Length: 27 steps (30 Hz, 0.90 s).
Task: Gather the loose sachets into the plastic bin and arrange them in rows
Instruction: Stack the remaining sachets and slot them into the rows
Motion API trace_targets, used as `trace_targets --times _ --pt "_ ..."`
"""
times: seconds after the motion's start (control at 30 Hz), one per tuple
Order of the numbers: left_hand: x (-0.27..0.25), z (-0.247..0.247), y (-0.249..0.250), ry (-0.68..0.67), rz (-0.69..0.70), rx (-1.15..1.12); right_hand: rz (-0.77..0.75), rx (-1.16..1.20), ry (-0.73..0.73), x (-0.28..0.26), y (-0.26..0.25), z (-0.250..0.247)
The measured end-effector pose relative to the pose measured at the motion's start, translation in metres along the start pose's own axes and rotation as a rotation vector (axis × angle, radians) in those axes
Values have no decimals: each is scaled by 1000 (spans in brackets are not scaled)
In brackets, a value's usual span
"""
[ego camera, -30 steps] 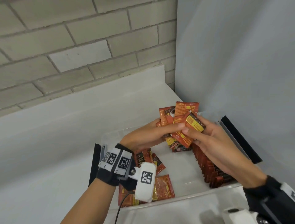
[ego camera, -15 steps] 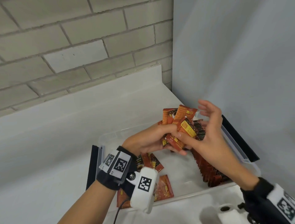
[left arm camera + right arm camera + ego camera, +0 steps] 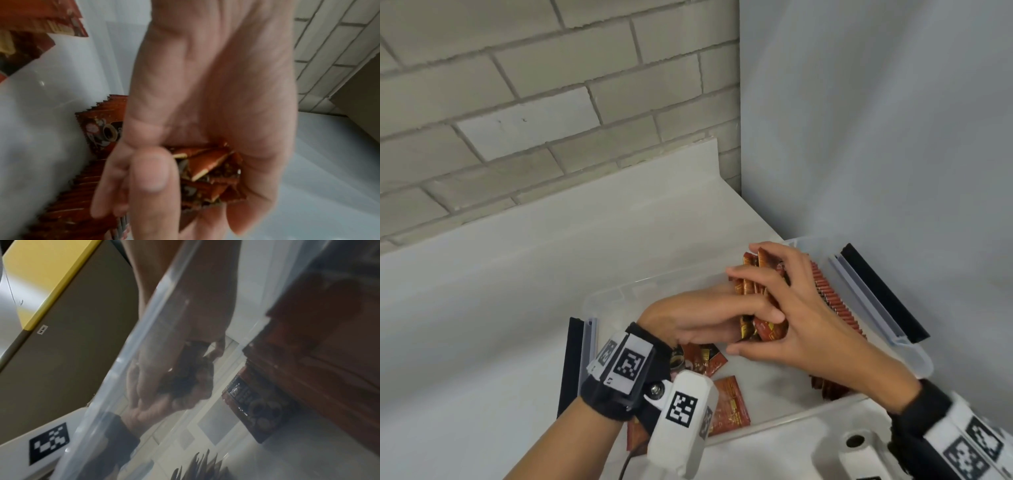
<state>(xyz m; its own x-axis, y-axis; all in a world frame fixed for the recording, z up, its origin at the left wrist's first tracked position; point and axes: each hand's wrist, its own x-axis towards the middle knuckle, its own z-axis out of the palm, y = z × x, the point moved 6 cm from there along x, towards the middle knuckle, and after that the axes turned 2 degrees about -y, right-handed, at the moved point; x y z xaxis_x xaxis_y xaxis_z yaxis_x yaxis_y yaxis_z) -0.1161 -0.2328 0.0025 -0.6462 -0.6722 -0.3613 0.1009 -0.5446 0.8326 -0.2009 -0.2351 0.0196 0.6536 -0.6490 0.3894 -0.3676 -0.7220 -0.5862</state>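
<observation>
sachets [image 3: 758, 308] bunched upright over the plastic bin [image 3: 619, 294], left hand [image 3: 698, 318] gripping them, right hand [image 3: 787, 308] cupped around. finished row [image 3: 835, 305] lies just right, long axis front-to-back; right hand nearer.

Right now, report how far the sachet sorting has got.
Done: one row stands along the bin right wall. In hand: left hand and right hand grip a bunch. Left: loose sachets lying flat near the front.
</observation>
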Motion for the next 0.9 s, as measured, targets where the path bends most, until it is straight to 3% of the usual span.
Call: trace_targets --times 0.4,0.53,0.67,0.9 --pt "-2 -8 9 42 70 155 -57 136 15 -1 -7 -4" --pt "-1 -11 8 28 72 130 -51 225 -19 -1 -4 1" --pt "0 -19 8 109 103 86 -27 263 -11 -1 -1 3" --pt "4 -18 6 231 -31 49 79 282 -132 -3 1 7"
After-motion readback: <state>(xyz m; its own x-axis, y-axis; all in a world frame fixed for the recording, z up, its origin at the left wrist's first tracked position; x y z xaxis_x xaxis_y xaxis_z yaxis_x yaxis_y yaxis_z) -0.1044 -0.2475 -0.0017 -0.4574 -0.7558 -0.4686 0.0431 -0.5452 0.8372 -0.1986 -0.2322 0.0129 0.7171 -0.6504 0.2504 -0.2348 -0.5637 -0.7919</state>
